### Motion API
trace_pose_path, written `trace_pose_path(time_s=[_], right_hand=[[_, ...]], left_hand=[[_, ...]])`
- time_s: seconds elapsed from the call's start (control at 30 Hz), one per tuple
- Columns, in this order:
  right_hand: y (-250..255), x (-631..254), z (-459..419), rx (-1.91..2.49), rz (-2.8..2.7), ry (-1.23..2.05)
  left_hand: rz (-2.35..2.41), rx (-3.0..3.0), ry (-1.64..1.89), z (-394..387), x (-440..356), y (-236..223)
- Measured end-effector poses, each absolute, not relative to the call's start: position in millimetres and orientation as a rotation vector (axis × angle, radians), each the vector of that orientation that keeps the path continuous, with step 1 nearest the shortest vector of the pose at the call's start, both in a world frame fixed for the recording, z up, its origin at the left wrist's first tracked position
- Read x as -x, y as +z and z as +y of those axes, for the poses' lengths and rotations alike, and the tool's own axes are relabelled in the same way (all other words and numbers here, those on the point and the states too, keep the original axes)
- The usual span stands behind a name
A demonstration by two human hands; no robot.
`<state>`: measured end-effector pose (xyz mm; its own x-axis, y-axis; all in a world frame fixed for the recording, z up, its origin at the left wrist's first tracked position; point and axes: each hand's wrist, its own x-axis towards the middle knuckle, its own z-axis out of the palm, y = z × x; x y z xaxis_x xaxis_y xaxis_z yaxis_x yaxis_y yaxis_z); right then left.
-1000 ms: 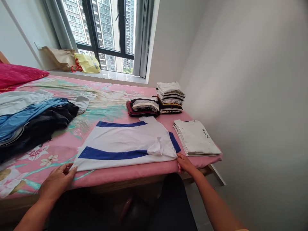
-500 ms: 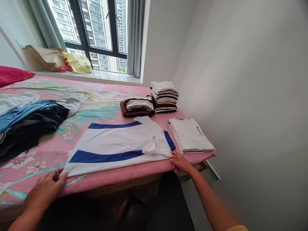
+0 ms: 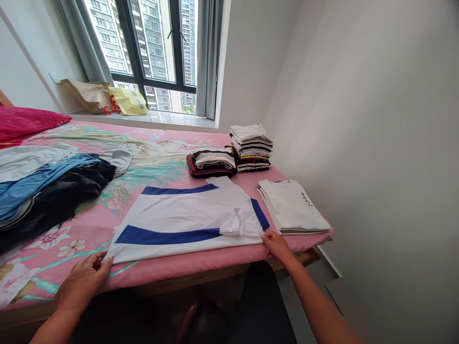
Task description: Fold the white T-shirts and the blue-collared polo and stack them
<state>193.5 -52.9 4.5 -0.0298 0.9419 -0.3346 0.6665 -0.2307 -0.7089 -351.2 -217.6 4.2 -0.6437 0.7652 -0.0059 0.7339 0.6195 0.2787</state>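
Observation:
A white shirt with blue bands [image 3: 186, 220] lies flat near the front edge of the bed with a pink flowered sheet [image 3: 53, 243]. My left hand [image 3: 84, 282] pinches the shirt's near left corner. Its near right corner, beside the collar, is pinched by my right hand [image 3: 276, 244]. Both hands rest on the sheet at the bed's edge.
A folded white shirt [image 3: 292, 205] lies to the right by the wall. Two stacks of folded clothes [image 3: 251, 147] stand behind. A heap of blue, black and grey unfolded clothes [image 3: 43, 186] lies at the left, a red pillow [image 3: 25, 122] farther back. Bags [image 3: 107, 95] sit on the windowsill.
Only my head has shifted a little, so the view swings left and back. Both hands stay at the shirt's near corners and the shirt lies as before.

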Motion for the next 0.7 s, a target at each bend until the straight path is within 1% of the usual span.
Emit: trace_pose_path(time_s=[0.07,0.13,0.23,0.3,0.4,0.5,0.57,0.7], right_hand=[[8,-192,-56,1.901,-1.742,0.85],[14,-188,-63,1.823,-1.793,0.621],[24,-171,-81,1.589,-1.906,0.503],[27,-154,-96,1.39,-2.012,0.442],[25,-128,-115,1.136,-2.161,0.411],[18,-109,-126,0.945,-2.265,0.401],[14,-102,-128,0.869,-2.316,0.368],[8,-98,-125,0.854,-2.384,0.318]], left_hand=[[2.738,-1.247,0.467,-222,346,9],[2.823,-1.23,0.634,-224,331,16],[2.8,-1.369,1.015,-218,287,25],[2.501,-1.624,1.177,-205,244,29],[2.047,-1.912,1.141,-175,174,32],[1.734,-2.108,0.993,-138,114,35],[1.661,-2.154,0.912,-115,87,36],[1.73,-2.043,0.806,-78,60,35]])
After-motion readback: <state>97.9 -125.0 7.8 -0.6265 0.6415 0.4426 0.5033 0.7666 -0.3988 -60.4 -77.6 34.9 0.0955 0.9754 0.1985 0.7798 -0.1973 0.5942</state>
